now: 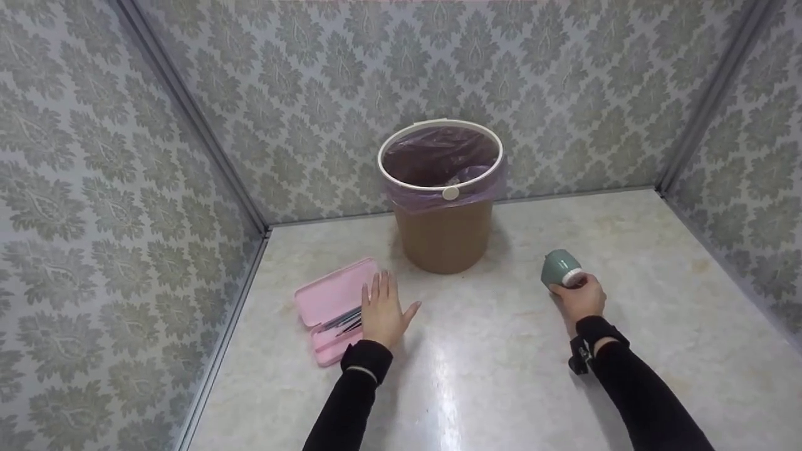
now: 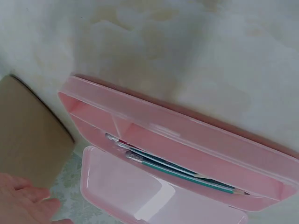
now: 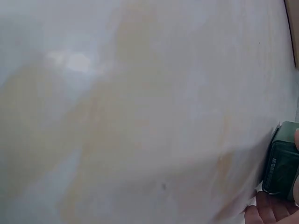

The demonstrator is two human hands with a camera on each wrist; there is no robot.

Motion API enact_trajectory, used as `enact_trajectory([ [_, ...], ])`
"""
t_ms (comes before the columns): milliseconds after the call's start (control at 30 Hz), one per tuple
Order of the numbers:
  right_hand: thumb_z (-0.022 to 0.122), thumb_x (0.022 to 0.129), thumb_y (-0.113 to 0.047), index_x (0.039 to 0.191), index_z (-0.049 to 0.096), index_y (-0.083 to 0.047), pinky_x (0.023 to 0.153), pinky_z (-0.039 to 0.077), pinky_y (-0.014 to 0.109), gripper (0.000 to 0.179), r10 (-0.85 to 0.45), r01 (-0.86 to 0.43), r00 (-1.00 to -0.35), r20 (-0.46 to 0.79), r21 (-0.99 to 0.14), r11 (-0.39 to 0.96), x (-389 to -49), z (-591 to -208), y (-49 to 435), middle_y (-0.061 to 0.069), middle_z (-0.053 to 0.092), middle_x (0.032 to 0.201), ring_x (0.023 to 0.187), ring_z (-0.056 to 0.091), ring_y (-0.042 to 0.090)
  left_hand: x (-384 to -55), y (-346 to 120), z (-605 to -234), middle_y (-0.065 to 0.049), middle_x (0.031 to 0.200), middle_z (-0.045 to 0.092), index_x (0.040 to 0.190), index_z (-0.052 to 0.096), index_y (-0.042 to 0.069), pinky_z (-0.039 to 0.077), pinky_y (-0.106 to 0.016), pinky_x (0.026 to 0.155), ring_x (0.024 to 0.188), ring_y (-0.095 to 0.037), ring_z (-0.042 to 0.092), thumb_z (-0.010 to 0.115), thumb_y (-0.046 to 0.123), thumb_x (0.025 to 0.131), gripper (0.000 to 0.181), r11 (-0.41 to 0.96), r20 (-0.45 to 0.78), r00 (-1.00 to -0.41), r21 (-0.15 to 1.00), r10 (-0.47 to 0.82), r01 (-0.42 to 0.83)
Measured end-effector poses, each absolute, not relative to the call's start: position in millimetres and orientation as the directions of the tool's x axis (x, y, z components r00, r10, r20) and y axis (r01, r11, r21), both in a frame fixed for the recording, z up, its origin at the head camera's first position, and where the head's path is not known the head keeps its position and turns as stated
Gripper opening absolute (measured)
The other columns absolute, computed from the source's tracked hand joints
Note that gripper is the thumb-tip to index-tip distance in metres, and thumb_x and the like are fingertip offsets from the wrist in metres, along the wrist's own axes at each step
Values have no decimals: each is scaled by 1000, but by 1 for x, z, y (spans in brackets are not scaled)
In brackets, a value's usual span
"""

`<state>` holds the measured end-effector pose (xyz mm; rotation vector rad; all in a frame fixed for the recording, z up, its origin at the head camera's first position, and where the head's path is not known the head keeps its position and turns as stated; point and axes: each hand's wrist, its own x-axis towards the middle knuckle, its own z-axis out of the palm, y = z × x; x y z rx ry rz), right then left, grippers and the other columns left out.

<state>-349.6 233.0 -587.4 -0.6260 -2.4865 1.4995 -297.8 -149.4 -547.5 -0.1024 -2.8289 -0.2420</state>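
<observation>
In the head view my left hand, fingers straight and thumb spread, is over the right side of an open pink pencil case. Several pencils with white-tipped ends lie inside its tray, as the left wrist view shows. Whether that hand touches the case, I cannot tell. Off to the right, my right hand grips a green block-shaped object with a round white end, which looks like a pencil sharpener. White lettering marks its dark green side in the right wrist view; the fingers hide part of it.
Behind the hands a brown bin with a white rim and purple liner stands near the back wall. Patterned wall panels enclose the pale marbled table at the back and both sides.
</observation>
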Motion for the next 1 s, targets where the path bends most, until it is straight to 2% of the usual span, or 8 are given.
enact_trajectory([
  [300,76,89,-32,150,38,3,122,37,51,80,535,366,-830,-158,-878,309,-350,-588,243,27,49,154,144,47,41,-301,-150,-556,-18,161,44,154,43,4,27,-57,126,152,-36,40,64,60,92,86,985,322,-947,157,23,77],
  [600,73,89,-42,152,37,-2,117,40,53,83,603,465,-778,-177,-807,363,-348,-593,264,25,49,155,142,49,44,-304,-144,-560,-17,161,45,155,42,5,28,-58,125,153,-35,39,59,65,93,87,982,293,-955,161,47,98],
  [767,76,88,-42,158,26,-7,118,38,57,93,584,424,-798,-149,-827,369,-346,-594,264,26,43,159,144,44,47,-306,-141,-561,-15,161,46,155,42,6,27,-58,126,153,-35,39,59,63,93,86,982,278,-958,152,63,109],
  [1000,80,86,-35,160,20,-5,119,33,61,99,539,297,-842,-7,-841,453,-345,-586,252,30,35,159,145,35,52,-308,-143,-561,-15,158,49,154,45,7,28,-58,125,152,-36,40,58,64,93,84,986,282,-957,122,71,110],
])
